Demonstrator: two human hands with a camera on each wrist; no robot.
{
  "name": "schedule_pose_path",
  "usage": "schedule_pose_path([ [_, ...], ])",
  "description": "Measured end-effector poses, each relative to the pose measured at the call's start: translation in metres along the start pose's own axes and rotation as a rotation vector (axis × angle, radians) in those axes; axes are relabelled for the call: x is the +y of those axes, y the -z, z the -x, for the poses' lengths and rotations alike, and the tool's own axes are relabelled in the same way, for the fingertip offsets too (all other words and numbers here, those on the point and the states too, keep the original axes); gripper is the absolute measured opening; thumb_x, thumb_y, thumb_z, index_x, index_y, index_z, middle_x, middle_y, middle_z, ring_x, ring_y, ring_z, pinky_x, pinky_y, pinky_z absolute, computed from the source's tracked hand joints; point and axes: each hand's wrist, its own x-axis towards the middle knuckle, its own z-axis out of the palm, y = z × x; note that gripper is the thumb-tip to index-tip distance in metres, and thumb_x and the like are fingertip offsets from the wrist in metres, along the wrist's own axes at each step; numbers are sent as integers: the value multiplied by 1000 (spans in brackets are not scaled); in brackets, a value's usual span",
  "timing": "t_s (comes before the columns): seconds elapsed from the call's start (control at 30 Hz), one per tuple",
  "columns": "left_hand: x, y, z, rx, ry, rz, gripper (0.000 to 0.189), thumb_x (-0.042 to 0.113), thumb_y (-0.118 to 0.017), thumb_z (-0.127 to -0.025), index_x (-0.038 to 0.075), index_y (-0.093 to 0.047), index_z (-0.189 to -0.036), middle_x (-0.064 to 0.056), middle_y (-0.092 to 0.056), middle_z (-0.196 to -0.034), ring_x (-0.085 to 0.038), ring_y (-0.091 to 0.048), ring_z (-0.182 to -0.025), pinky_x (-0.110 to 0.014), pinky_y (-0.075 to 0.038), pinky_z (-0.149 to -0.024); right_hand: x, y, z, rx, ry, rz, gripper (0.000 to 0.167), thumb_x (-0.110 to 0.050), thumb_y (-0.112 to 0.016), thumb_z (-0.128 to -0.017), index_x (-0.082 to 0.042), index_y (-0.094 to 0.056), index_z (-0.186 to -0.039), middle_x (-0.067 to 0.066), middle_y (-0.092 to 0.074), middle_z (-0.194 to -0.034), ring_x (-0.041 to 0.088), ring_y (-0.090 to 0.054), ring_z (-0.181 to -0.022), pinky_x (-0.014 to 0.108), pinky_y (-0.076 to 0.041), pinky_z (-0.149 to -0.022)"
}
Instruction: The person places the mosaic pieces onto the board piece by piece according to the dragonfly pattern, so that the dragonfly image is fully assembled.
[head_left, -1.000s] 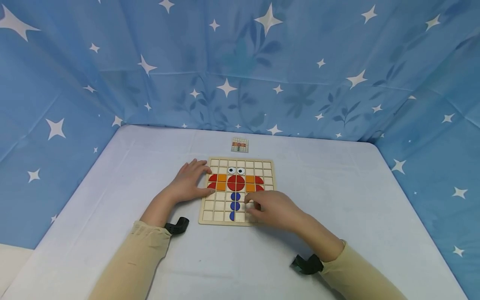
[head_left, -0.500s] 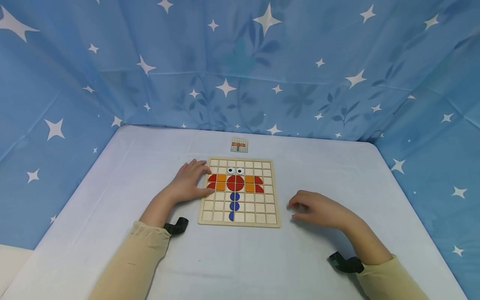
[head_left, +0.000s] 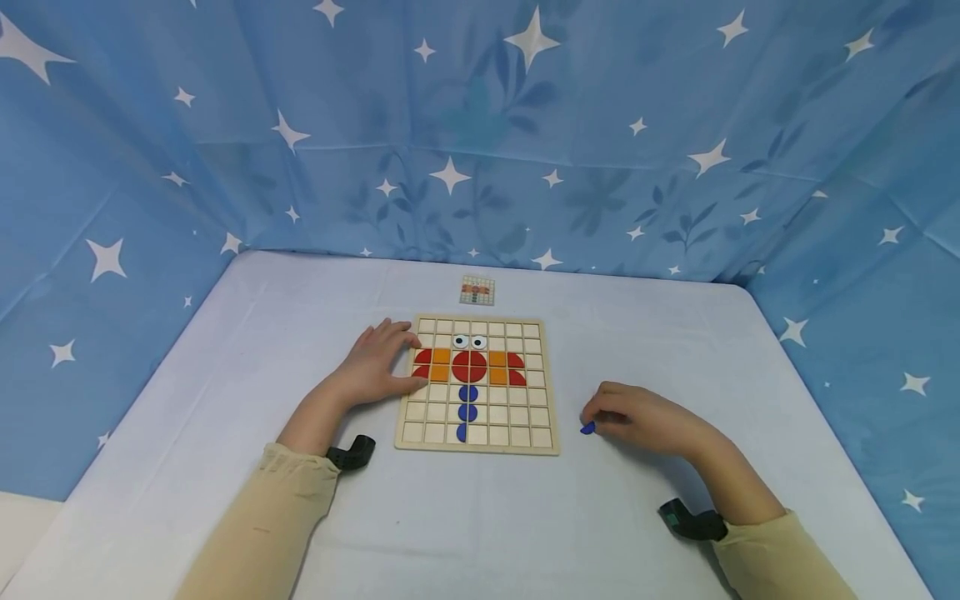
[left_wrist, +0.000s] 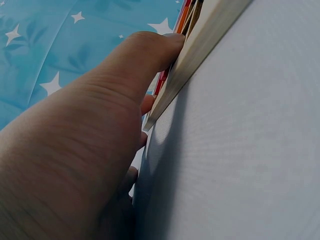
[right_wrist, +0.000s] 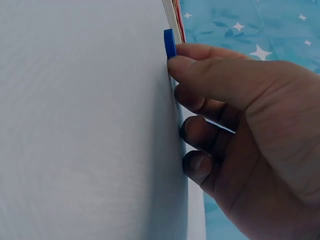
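Note:
A square wooden grid board (head_left: 516,414) lies on the white table. Its cells hold a red circle (head_left: 468,365), orange squares (head_left: 498,367), red quarter-round tiles, two eye tiles (head_left: 469,342) and a column of blue rounded tiles (head_left: 467,403). My left hand (head_left: 373,367) rests at the board's left edge, thumb and index finger spread apart along it; in the left wrist view the thumb (left_wrist: 150,50) lies on the rim. To the right of the board, my right hand (head_left: 645,418) pinches a blue rounded tile (right_wrist: 170,44) between thumb and index finger, low over the table.
Behind the board lies a small pattern card (head_left: 477,290) printed with a similar figure on a grid. A blue curtain (head_left: 480,125) with white stars surrounds the back and sides of the white table (head_left: 480,525). Dark straps sit at both wrists.
My right hand has moved from over the board's lower right to the table beside it, and now a blue tile shows between its fingertips. The left hand stays at the board's edge.

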Motion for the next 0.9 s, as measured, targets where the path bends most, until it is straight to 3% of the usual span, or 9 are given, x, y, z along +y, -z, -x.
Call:
schedule_pose_path([
  [0.13, -1, 0, 0, -2, -1, -4, 56, 52, -72, -84, 19, -53, -125, -12, -31, -159, -41, -13, -152, -56, -4, -125, -3, -1, -1, 38, -75, 40, 14, -24, -73, -91, -26, -65, -103, -16, -59, -96, 1, -52, -86, 22, -50, -77],
  [0.33, -1, -1, -1, 2, -4, -4, 56, 52, -72, -84, 20, -53, -125, -12, -32, -159, -41, -14, -152, -56, -4, -125, -10, -4, -4, 62, -141, 129, 26, -43, -77, -84, -26, -58, -90, -14, -51, -84, 4, -47, -76, 20, -42, -68],
  [0.57, -1, 0, -1, 2, -5, -1, 56, 52, -72, -84, 20, -53, -125, -12, -32, -159, -41, -14, -152, -57, -4, -125, -12, -5, -5, 46, -130, 129, 20, -35, -76, -87, -25, -61, -97, -16, -54, -91, 2, -50, -82, 24, -48, -74],
  [0.9, 1, 1, 0, 0, -3, 6, 56, 52, -73, -84, 20, -53, -125, -12, -31, -159, -40, -12, -153, -57, -4, -125, -13, -8, -5, 59, -110, 127, 26, -28, -79, -85, -23, -63, -106, -16, -57, -97, 1, -53, -88, 26, -53, -79],
])
